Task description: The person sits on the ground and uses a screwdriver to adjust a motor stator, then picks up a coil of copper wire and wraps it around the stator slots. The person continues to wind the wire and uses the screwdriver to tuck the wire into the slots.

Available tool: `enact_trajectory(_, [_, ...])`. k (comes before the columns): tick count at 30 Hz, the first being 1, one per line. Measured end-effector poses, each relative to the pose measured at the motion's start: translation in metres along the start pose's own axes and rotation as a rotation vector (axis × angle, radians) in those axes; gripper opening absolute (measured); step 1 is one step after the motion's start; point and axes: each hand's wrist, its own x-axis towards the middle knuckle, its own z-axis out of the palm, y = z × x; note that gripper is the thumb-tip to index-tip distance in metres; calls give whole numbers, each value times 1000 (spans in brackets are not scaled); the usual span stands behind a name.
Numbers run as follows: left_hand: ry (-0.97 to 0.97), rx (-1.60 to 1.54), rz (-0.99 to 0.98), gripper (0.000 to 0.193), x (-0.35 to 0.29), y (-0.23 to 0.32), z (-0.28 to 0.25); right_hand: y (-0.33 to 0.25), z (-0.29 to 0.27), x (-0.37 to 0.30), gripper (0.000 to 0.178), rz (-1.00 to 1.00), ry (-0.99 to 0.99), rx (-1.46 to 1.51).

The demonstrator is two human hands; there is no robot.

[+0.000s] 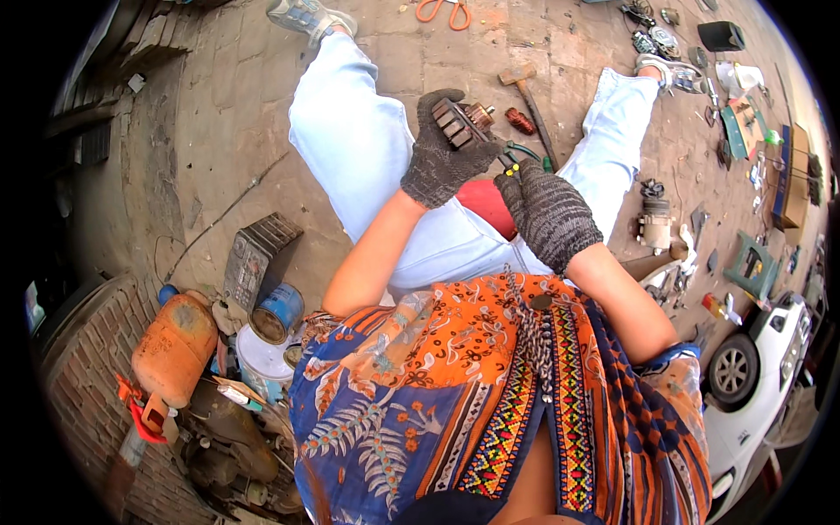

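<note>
My left hand (437,166), in a dark grey knit glove, is wrapped round a motor armature (457,124) with a slotted core and a copper-coloured end. Close by on the right, my gloved right hand (551,214) is closed on a small hand tool (508,164) with black and yellow parts; its exact kind is hard to make out. The tool's tip is near the lower end of the armature. Just beyond my hands, a reddish copper coil (520,121) lies on the ground beside a hammer (530,98).
Orange-handled scissors (457,14) lie far ahead. At left are a black slotted casing (254,261), a blue can (278,313) and an orange gas cylinder (175,350). Rightward, a metal motor part (654,223) and a green case (754,267) lie near a white car (759,394).
</note>
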Motion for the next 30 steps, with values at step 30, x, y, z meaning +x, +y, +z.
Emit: enact_trajectory(30, [213,-834,-401,38,7,-24,0,17,29,7,26,-185,299,208])
